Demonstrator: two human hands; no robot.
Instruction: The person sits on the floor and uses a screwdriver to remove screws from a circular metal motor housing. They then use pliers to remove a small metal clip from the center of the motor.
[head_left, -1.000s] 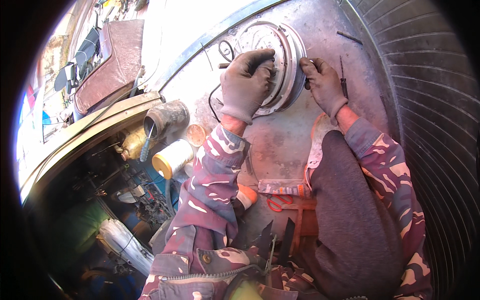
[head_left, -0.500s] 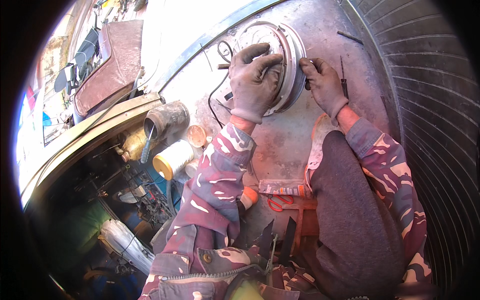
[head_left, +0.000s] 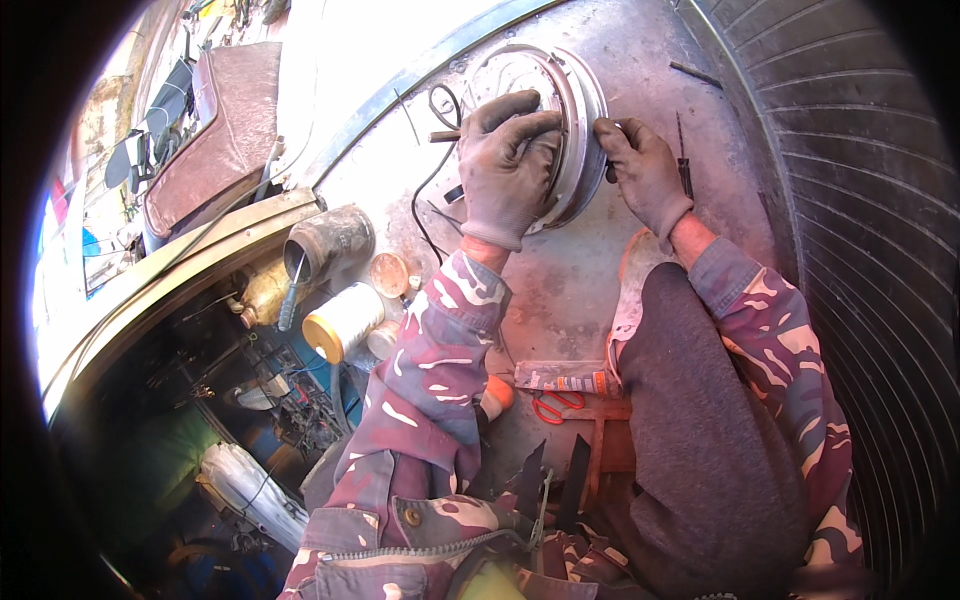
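Observation:
A round silver metal wheel rim [head_left: 578, 110] stands tilted on the metal floor, its bright inner face to the left. My left hand [head_left: 508, 165], in a grey, dirty work glove, is closed around the near left side of the rim, with fingers over its face. At the rim's right edge is my gloved right hand [head_left: 645, 170], thumb and fingers pinched together. A small dark object [head_left: 611, 173] shows beneath its thumb; most of it is hidden by the hand. A black cable [head_left: 425, 190] curls on the floor to the left of the rim.
A screwdriver [head_left: 684, 160] lies right of my right hand, and a dark rod [head_left: 696, 74] farther off. At left stand a metal can [head_left: 345, 240] and a white jar with a yellow lid [head_left: 352, 312]. Red-handled scissors [head_left: 556, 405] lie near my feet. A ribbed dark shutter [head_left: 860, 150] borders the right.
The view has shifted slightly. Both hands stay at the rim in nearly the same pose, and the right one keeps its pinch at the edge.

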